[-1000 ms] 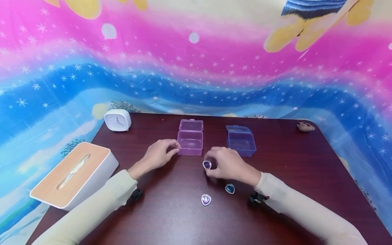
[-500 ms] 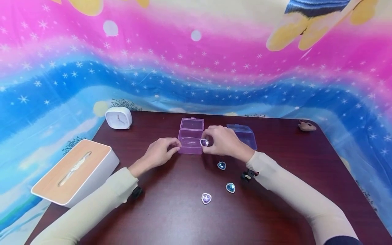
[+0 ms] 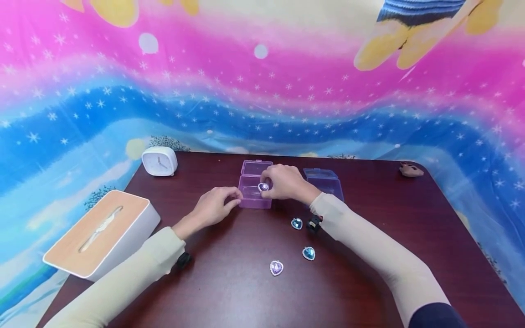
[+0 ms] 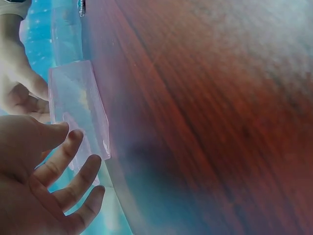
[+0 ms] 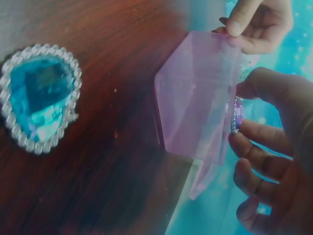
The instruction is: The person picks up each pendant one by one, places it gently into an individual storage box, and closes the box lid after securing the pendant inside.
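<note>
My right hand (image 3: 285,183) pinches a purple heart-shaped gem (image 3: 263,187) edged with small clear stones. It holds the gem over the open pink plastic box (image 3: 255,203); the right wrist view shows the gem (image 5: 236,115) at the box's rim. My left hand (image 3: 214,206) grips the same box at its left front corner, thumb and fingertips at the wall. On the table nearer the front lie a dark blue heart gem (image 3: 297,223), a teal heart gem (image 3: 309,253) and a light purple heart gem (image 3: 276,268).
An open blue plastic box (image 3: 328,186) stands right of the pink one, partly behind my right hand. A white clock (image 3: 159,161) and a tissue box (image 3: 100,232) are at the left. A small brown object (image 3: 410,169) sits at the far right corner.
My right hand has lifted the purple gem off the table and carried it forward and left over the pink box. The dark blue gem has come into view. My left hand stays at the box.
</note>
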`<state>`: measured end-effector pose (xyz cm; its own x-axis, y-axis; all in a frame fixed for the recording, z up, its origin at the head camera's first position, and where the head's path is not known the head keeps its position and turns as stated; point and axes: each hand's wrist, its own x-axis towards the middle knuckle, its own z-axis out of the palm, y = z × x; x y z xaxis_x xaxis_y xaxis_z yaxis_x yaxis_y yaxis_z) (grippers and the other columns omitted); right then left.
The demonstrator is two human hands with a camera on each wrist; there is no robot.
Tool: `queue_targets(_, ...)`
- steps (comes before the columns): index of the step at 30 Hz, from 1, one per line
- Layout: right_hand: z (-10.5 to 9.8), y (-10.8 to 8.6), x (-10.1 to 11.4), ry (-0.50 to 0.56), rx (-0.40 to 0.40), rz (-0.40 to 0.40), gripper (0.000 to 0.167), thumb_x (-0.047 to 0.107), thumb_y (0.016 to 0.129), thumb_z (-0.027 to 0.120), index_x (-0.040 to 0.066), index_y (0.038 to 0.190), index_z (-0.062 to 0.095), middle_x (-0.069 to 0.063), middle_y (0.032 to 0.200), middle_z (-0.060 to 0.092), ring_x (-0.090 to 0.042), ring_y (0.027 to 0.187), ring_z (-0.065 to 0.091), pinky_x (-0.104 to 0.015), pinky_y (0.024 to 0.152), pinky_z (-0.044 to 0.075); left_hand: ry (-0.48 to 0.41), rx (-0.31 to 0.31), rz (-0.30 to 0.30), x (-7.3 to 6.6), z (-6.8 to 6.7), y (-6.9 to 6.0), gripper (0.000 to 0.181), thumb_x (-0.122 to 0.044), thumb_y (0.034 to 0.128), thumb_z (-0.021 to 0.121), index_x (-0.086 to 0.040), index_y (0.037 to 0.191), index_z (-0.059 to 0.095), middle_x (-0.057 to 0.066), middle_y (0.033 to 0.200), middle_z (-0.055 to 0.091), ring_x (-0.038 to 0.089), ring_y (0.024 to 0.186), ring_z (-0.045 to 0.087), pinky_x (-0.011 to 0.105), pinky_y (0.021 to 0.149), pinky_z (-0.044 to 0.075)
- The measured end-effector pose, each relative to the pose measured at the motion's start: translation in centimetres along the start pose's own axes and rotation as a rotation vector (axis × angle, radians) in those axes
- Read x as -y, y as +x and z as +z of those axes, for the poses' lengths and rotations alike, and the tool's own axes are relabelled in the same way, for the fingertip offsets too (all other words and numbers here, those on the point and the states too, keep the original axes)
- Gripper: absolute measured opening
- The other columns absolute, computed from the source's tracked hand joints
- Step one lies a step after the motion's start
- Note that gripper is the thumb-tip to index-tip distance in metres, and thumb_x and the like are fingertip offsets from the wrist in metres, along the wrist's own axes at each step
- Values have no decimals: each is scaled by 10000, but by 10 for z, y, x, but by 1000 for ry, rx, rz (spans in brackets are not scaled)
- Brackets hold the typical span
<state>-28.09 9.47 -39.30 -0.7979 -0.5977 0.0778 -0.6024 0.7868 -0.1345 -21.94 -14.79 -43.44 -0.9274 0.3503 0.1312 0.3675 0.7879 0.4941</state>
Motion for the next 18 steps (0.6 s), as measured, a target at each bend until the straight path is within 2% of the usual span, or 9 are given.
queue_targets(6,5,7,2,-11,97,15,336,472,832,773,223,1058,769,67,922,712,-129,806,617,-339,623,503,18,-7,14,-1,1,-2,54,-211,982,696,-226,1019,733,-55,947,743,131,870,666,425,823,544)
queue_targets(12,4,13,2,6,125,27,300,453,831,793,229,1029,777,85,837,704,-121,768,623,-348,638,510,20,-20,27,1,0,-2,44,-206,978,700,-225,1002,731,-64,938,746,120,876,677,431,819,547)
queue_targets(18,7,16,2,28,144,31,306,442,843,788,216,1050,786,78,875,724,-119,791,626,-354,687,536,19,-23,32,0,-1,0,41,-209,982,697,-223,1001,730,-65,928,742,114,860,663,419,809,543)
